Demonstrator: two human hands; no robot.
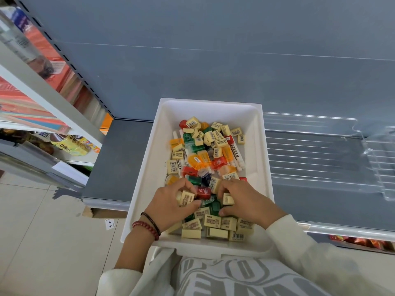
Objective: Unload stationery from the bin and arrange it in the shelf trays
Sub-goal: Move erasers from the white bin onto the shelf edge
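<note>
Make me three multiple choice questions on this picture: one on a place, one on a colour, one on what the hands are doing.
1. Where do the clear trays lie from the white bin? A) left of it B) right of it C) inside it
2. The larger-beaded bracelet on the left wrist is: A) red B) blue C) yellow
3. The left hand and right hand are: A) lifting the bin B) hanging idle C) in the bin, gripping cream erasers
1 B: the trays lie on the bin's right. 2 A: its beads are red. 3 C: both curl round erasers inside it.
</note>
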